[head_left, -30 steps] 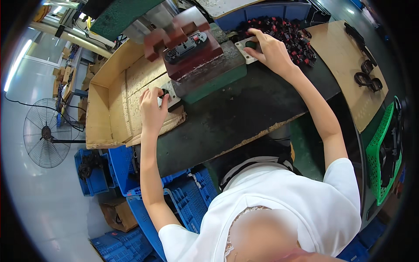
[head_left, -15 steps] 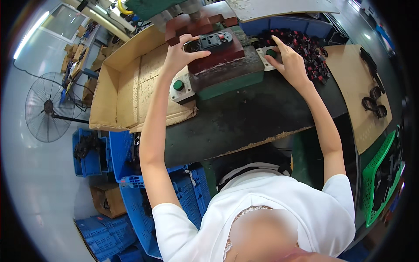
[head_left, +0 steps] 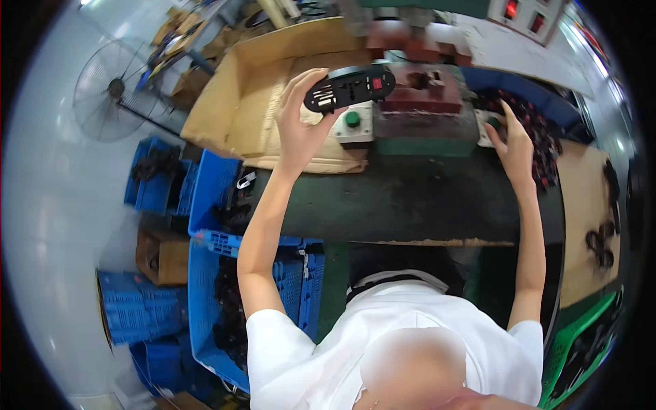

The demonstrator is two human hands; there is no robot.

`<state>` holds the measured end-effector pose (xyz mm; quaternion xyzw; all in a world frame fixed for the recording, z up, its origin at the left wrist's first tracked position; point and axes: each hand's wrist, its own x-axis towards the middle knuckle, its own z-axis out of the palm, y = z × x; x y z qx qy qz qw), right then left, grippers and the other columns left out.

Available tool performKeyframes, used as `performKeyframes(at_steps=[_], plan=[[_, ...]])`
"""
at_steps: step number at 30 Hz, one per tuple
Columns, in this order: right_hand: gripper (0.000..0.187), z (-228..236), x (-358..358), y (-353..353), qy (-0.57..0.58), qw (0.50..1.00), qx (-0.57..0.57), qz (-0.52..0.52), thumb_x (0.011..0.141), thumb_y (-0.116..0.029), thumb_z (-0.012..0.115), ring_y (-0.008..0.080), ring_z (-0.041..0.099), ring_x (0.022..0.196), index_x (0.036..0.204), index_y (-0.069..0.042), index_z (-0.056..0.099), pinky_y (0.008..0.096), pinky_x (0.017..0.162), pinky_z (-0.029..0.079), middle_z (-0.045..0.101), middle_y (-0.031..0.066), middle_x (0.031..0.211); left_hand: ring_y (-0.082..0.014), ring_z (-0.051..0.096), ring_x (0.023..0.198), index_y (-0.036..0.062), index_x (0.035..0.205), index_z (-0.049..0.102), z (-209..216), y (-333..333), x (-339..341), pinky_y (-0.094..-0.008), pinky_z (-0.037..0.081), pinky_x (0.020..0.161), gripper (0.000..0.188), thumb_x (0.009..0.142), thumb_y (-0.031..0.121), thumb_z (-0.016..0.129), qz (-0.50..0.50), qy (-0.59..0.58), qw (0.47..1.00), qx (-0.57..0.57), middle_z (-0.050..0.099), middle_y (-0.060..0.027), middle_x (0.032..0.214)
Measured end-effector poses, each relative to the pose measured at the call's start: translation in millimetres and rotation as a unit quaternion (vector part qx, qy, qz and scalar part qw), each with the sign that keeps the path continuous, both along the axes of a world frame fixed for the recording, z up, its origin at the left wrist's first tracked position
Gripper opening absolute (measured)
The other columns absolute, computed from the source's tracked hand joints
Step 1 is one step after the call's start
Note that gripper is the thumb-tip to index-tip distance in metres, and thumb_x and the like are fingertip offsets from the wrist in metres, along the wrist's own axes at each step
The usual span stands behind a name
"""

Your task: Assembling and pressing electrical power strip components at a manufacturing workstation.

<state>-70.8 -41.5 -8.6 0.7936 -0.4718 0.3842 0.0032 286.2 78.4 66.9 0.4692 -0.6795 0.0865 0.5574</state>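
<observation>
A black oval power strip (head_left: 352, 89) with socket slots and a red rocker switch is held up at its left end by my left hand (head_left: 304, 130), pinched between thumb and fingers. It hangs over the cardboard box's right side, beside a dark red press fixture (head_left: 427, 90) and above a green button (head_left: 352, 119) on a white plate. My right hand (head_left: 514, 143) is at the right button box (head_left: 484, 130), thumb and fingers apart around its green button; whether it touches the button I cannot tell.
Red press jaws (head_left: 417, 48) hang above the fixture. A heap of small black and red parts (head_left: 544, 160) lies at the right. A cardboard box (head_left: 219, 113) stands left of the press. Blue crates (head_left: 205, 301) sit at lower left, a green basket (head_left: 574, 335) at lower right.
My left hand has lifted the power strip off the red fixture and carried it left and toward me. The right hand stays by its button. The whole view has shifted.
</observation>
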Motion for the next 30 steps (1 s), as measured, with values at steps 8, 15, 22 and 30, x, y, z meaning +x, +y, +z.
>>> performKeyframes(at_steps=[8,15,22,30], plan=[[0.053,1,-2,4,0.009,1.000,0.027,0.006,0.090,-0.026,0.064,0.0309,0.065,0.086,0.134,-0.004,0.048,0.0367,0.077,0.049,0.067,0.0189,0.098,-0.0216,0.061,0.097,0.0050,0.112,0.060,7,107,90,-0.0325,0.046,0.090,0.057,0.062,0.012,0.086,0.266,-0.046,0.963,0.023,0.065,-0.0080,0.099],[0.050,-7,-5,-7,0.002,0.999,-0.001,0.034,0.091,-0.025,0.064,0.0246,0.064,0.082,0.134,-0.003,0.048,0.0339,0.075,0.048,0.068,0.0149,0.097,-0.0275,0.060,0.097,0.0078,0.113,0.059,-29,169,159,-0.0431,0.038,0.100,0.055,0.065,0.014,0.084,0.435,-0.143,0.887,0.050,0.064,-0.0067,0.105],[0.048,-10,-6,-12,0.004,0.999,0.003,0.036,0.091,-0.024,0.064,0.0223,0.065,0.082,0.132,-0.003,0.050,0.0325,0.075,0.049,0.067,0.0159,0.096,-0.0181,0.060,0.107,0.0077,0.118,0.058,-50,197,178,-0.0321,0.046,0.097,0.057,0.067,-0.005,0.079,0.266,0.185,0.946,0.025,0.062,-0.0074,0.118],[0.046,-10,-8,-10,-0.002,1.000,0.011,0.029,0.093,-0.024,0.062,0.0184,0.063,0.080,0.133,-0.004,0.051,0.0297,0.075,0.049,0.067,0.0136,0.091,-0.0278,0.051,0.122,0.0092,0.138,0.046,-75,217,208,-0.0452,0.038,0.103,0.073,0.075,0.022,0.080,0.514,0.138,0.846,0.022,0.050,-0.0150,0.137]])
